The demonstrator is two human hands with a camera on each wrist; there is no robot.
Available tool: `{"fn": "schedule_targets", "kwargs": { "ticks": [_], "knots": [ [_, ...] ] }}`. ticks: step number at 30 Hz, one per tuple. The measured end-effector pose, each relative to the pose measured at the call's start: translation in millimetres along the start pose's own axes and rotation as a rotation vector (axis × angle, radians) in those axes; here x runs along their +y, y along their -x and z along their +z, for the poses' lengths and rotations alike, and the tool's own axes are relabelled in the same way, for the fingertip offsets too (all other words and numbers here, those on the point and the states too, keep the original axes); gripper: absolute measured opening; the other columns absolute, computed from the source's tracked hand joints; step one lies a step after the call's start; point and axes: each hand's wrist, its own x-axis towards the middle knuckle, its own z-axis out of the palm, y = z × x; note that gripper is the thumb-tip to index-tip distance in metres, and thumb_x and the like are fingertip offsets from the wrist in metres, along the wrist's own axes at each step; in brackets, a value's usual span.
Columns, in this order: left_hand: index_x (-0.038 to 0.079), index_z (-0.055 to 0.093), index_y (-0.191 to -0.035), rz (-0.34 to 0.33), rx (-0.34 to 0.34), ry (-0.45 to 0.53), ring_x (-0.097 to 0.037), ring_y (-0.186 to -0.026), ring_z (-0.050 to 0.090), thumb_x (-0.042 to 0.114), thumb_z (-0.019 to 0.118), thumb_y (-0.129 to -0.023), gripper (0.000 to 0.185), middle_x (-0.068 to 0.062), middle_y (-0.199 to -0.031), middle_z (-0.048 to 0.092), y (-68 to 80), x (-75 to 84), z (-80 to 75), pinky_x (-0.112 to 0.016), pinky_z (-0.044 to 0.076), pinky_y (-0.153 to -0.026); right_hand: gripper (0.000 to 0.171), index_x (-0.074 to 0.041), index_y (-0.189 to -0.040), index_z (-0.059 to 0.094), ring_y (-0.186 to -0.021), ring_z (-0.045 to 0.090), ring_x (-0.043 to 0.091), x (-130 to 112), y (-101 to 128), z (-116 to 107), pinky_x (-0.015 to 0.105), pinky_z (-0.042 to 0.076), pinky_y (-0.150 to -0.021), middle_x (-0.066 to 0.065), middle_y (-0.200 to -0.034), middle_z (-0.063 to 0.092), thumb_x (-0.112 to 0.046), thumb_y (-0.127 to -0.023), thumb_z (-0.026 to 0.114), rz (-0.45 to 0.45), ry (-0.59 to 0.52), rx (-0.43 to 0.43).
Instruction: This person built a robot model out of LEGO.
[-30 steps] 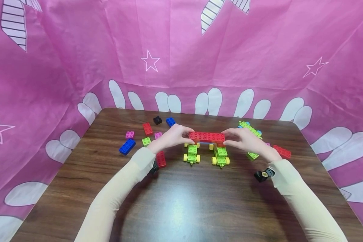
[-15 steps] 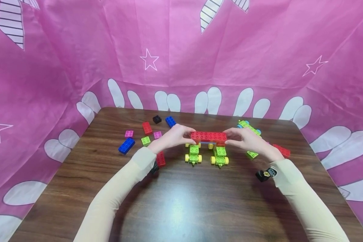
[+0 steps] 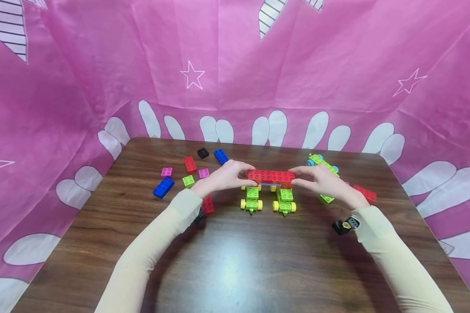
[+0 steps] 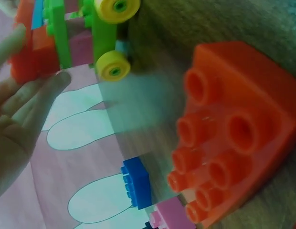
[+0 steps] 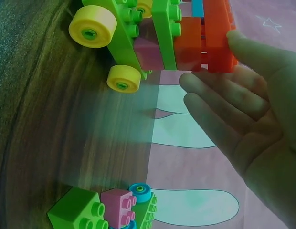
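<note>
Two hands hold a long red brick over two small green carts, mid-frame on the table (image 3: 235, 261).

Nearest, the sleeves run up from the lower edge. The left hand (image 3: 222, 177) pinches the left end of the red brick (image 3: 271, 176), the right hand (image 3: 322, 182) the right end, fingers curled round it. Under it stand the left cart (image 3: 251, 198) and right cart (image 3: 285, 200) on yellow wheels. Left of centre lie loose bricks, a blue brick (image 3: 163, 187) among them; further back, upper right, a green wheeled piece (image 3: 322, 163).
</note>
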Motion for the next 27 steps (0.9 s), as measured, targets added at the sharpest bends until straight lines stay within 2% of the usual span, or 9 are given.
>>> {"fn": "schedule_targets", "kwargs": {
  "ticks": [6, 9, 12, 14, 18, 21, 24, 25, 27],
  "knots": [
    [0.006, 0.063, -0.131, -0.004, 0.008, 0.064, -0.021, -0.114, 0.068, 0.033, 0.068, -0.093, 0.046, -0.010, -0.128, 0.069, 6.2, -0.5, -5.7, -0.034, 0.056, -0.099, 0.040, -0.011, -0.128, 0.066, -0.058, 0.043, 0.002, -0.1, 0.9, -0.3, 0.021, 0.045, -0.066, 0.005, -0.115, 0.075, -0.030, -0.093, 0.070, 0.024, -0.011, -0.004],
    [0.005, 0.062, -0.130, 0.005, 0.009, 0.063, -0.022, -0.116, 0.068, 0.028, 0.068, -0.093, 0.043, -0.011, -0.128, 0.069, 7.4, -1.0, -7.0, -0.035, 0.055, -0.099, 0.040, -0.011, -0.128, 0.067, -0.051, 0.034, 0.001, -1.7, 2.0, -0.4, 0.020, 0.042, -0.058, 0.004, -0.092, 0.076, -0.029, -0.092, 0.071, 0.036, -0.015, 0.003],
    [0.005, 0.062, -0.130, -0.003, 0.000, 0.071, -0.022, -0.116, 0.068, 0.028, 0.067, -0.094, 0.043, -0.011, -0.127, 0.069, 8.4, -1.5, -7.8, -0.034, 0.056, -0.099, 0.040, -0.011, -0.126, 0.068, -0.048, 0.027, -0.001, -3.7, 3.3, 0.9, 0.021, 0.037, -0.050, 0.002, -0.068, 0.065, -0.026, -0.090, 0.073, 0.044, -0.029, 0.006],
    [0.006, 0.062, -0.130, -0.012, -0.001, 0.081, -0.021, -0.115, 0.068, 0.028, 0.066, -0.095, 0.042, -0.010, -0.127, 0.069, 8.9, -2.3, -8.0, -0.034, 0.056, -0.098, 0.040, -0.011, -0.126, 0.068, -0.047, 0.024, -0.001, -4.8, 4.1, 2.1, 0.021, 0.034, -0.047, 0.001, -0.061, 0.059, -0.026, -0.090, 0.074, 0.051, -0.040, 0.002],
    [0.006, 0.064, -0.128, -0.011, 0.018, 0.118, -0.021, -0.116, 0.067, 0.026, 0.065, -0.096, 0.037, -0.009, -0.125, 0.070, 9.1, -2.8, -8.2, -0.032, 0.057, -0.096, 0.041, -0.011, -0.127, 0.068, -0.046, 0.026, 0.001, -6.0, 5.0, 3.8, 0.022, 0.034, -0.047, 0.000, -0.065, 0.064, -0.027, -0.090, 0.074, 0.066, -0.047, -0.003],
    [0.006, 0.065, -0.125, 0.001, 0.027, 0.135, -0.021, -0.115, 0.067, 0.023, 0.065, -0.096, 0.033, -0.009, -0.122, 0.071, 8.9, -2.2, -8.3, -0.032, 0.057, -0.095, 0.042, -0.010, -0.127, 0.068, -0.056, 0.047, 0.004, -6.6, 4.7, 4.3, 0.024, 0.048, -0.057, 0.005, -0.087, 0.076, -0.026, -0.089, 0.074, 0.039, -0.005, 0.010],
    [0.006, 0.065, -0.121, 0.005, 0.025, 0.140, -0.020, -0.113, 0.068, 0.022, 0.065, -0.096, 0.030, -0.009, -0.118, 0.072, 8.4, -2.3, -8.1, -0.031, 0.057, -0.095, 0.043, -0.007, -0.128, 0.066, -0.086, 0.069, 0.016, -7.9, 3.3, 4.6, 0.036, 0.059, -0.079, 0.009, -0.113, 0.075, -0.023, -0.089, 0.075, -0.031, 0.052, 0.034],
    [0.006, 0.066, -0.121, 0.005, 0.025, 0.139, -0.019, -0.112, 0.069, 0.022, 0.066, -0.096, 0.030, -0.008, -0.118, 0.073, 8.3, -2.2, -8.2, -0.031, 0.057, -0.095, 0.043, -0.005, -0.128, 0.066, -0.098, 0.070, 0.020, -8.6, 2.5, 4.7, 0.040, 0.059, -0.085, 0.010, -0.119, 0.073, -0.021, -0.089, 0.075, -0.061, 0.071, 0.045],
    [0.007, 0.067, -0.120, 0.002, 0.023, 0.139, -0.019, -0.111, 0.069, 0.023, 0.066, -0.095, 0.030, -0.008, -0.116, 0.073, 8.2, -2.0, -8.6, -0.031, 0.057, -0.095, 0.043, -0.004, -0.126, 0.066, -0.108, 0.069, 0.025, -10.4, 1.2, 4.6, 0.045, 0.057, -0.089, 0.011, -0.119, 0.073, -0.018, -0.087, 0.075, -0.113, 0.092, 0.066]
  ]
}}
